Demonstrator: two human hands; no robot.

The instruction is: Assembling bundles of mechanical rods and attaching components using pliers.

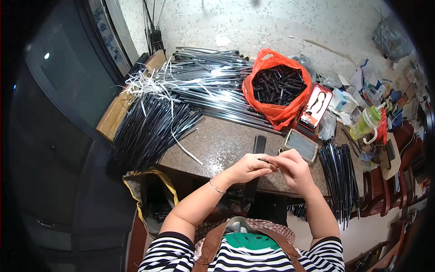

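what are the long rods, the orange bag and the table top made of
Long rods: likely metal, dark with bright glints along their lengths. Orange bag: thin plastic film, crinkled and shiny. Table top: looks like polished stone, brown and speckled with a light reflection.

Phone (315, 108), green bottle (368, 121), orange bag (277, 86)

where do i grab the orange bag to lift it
Grip the orange bag by its bunched upper rim, from above. The mouth gapes upward, full of loose black parts, so a side or bottom grab could tip them out.
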